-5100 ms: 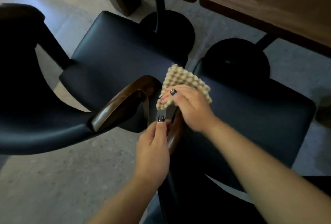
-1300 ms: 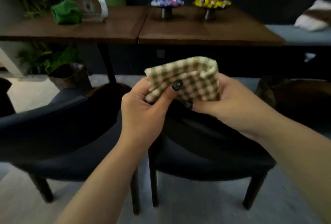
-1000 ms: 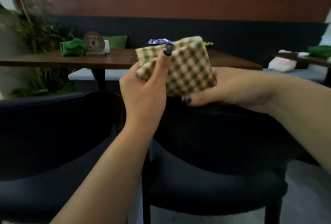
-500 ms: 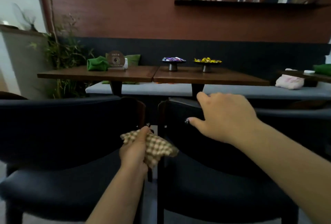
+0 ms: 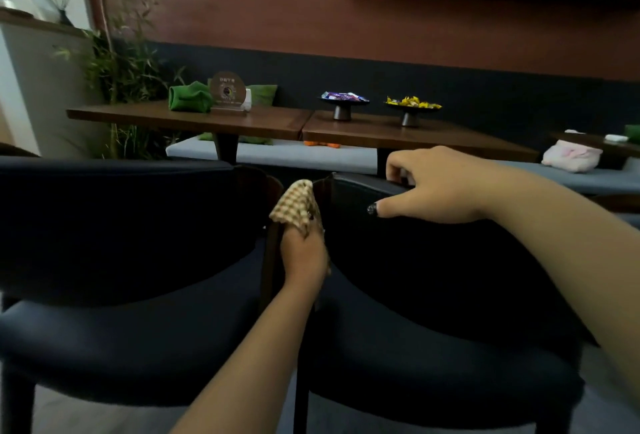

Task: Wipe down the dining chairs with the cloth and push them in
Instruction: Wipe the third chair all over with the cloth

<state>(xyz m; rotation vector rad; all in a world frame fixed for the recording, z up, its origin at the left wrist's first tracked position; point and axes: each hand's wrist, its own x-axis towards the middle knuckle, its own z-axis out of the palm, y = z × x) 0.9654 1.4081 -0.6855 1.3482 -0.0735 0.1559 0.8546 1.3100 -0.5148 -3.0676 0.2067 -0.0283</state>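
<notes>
- Chairs: two dark dining chairs are standing side by side in front of you, the left chair (image 5: 114,225) and the right chair (image 5: 433,260), backrests toward you and close together, both facing the wooden worktop (image 5: 242,123) beyond them.
- Cloth: the checked cloth (image 5: 294,208) is sitting bunched in the narrow gap between the two backrests, up near their top corners.
- Your left hand (image 5: 304,253) is gripping that cloth, fingers curled round it; half a second ago it was holding the cloth lower in the same gap, so it is climbing the inner edge.
- Your right hand (image 5: 436,187) is now curling over the top rail of the right chair, thumb against the back face; a moment ago it was only reaching, and a second ago both hands were folding the cloth in the air.
- Judging from this, the folding is done and you are bracing the right chair while wiping its side post; pushing in is looking like the step to come.
</notes>
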